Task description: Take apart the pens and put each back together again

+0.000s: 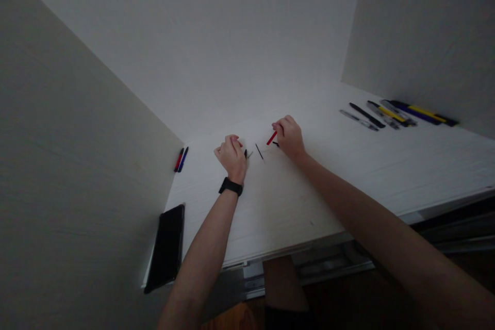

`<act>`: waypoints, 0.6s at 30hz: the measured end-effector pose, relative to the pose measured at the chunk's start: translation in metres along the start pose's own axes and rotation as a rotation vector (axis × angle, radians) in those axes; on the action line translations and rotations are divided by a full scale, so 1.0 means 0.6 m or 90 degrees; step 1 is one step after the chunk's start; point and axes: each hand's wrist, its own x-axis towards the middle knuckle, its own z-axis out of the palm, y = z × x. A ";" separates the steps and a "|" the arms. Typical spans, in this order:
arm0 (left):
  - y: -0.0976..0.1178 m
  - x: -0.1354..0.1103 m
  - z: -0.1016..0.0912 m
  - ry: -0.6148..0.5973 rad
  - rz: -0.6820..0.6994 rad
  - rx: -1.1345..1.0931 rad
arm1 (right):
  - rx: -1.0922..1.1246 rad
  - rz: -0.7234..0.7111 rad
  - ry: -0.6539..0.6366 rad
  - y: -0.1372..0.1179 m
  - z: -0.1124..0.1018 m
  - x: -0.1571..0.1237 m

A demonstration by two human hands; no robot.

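My left hand (231,156) is closed in a fist on the white desk (348,175), gripping a small pen piece whose black tip (246,153) sticks out to the right; a black watch sits on that wrist. My right hand (289,136) is pinched on a short red pen part (271,138), held tilted just above the desk. Between the two hands a thin dark refill (259,151) lies on the desk surface. A tiny black piece (276,144) lies beside my right hand.
A red pen and a blue pen (181,159) lie by the left wall. Several pens, black, grey, yellow and blue (394,113), are lined up at the far right. A black phone (166,247) rests at the desk's front left corner. Walls close in the left, back and right.
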 end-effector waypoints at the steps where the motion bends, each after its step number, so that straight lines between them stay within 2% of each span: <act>1: 0.000 0.000 0.000 0.001 -0.001 0.003 | 0.003 -0.003 0.001 -0.001 -0.001 0.000; 7: 0.000 0.000 0.001 0.007 0.004 -0.005 | -0.022 -0.044 -0.062 -0.001 0.005 -0.007; 12: -0.005 0.001 0.005 0.013 0.007 -0.010 | -0.069 -0.076 -0.155 0.004 0.014 -0.014; 18: -0.005 0.002 0.006 0.005 0.007 -0.007 | -0.114 -0.098 -0.271 -0.002 0.009 -0.018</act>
